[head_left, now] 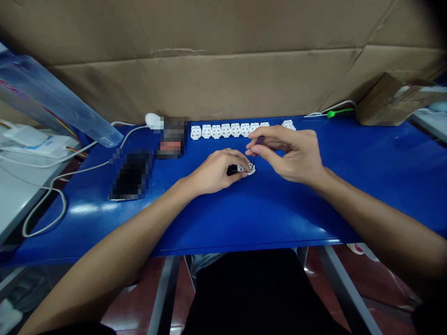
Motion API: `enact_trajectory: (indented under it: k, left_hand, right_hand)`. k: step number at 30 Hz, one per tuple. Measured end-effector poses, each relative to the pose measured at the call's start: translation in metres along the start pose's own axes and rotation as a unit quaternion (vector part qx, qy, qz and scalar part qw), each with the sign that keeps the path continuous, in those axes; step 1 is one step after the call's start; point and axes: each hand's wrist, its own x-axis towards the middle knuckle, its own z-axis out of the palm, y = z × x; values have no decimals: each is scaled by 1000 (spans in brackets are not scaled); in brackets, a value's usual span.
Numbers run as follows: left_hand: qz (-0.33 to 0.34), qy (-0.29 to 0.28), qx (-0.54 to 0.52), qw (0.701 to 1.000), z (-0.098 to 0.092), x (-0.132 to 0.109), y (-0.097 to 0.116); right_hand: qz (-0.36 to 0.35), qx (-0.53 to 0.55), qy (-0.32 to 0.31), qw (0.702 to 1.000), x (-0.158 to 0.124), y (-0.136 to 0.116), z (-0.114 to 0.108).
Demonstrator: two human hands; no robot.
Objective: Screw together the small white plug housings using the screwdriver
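A small white plastic part (251, 170) lies on the blue table, partly hidden by fingers. My left hand (223, 170) is closed on it from the left, thumb in front and fingers behind. Above and to the right, my right hand (293, 153) pinches the dark purple handle of a screwdriver (254, 159). The thin shaft points down, its tip at the white part. Behind my hands stands a row of several similar white plastic parts (226, 130), its right end partly covered by my right hand. One more white part (288, 124) sits apart to the right.
On the left of the blue table (216, 223) lie a blurred-out dark phone (132, 179), another blurred item (172, 139) and a white cable (52, 186). A green-handled tool (335, 113) and a cardboard box (380, 100) are at back right. A cardboard wall (223, 83) closes the back.
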Motion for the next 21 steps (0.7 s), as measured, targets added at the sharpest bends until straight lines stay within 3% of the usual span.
enact_trajectory:
  k: [4,11,15,18,21]
  left_hand:
    - [-11,-8,1,1000,-1,0,2]
    - [-19,-14,-1,1000,-2,1,4]
    - [-19,-28,-1,999,-2,3,6]
    - [-16,-34,0,999,-2,3,6]
    - [-18,-37,0,999,-2,2,5]
  right_hand:
    - [-30,-75,86,993,2,-2,3]
    - [-86,-100,30,991,2,7,1]
    - [-43,-30,-32,998,1,3,-3]
    - [-3,-5,-2,1000,1,-5,-3]
    - [-10,-42,52,998,1,-10,-1]
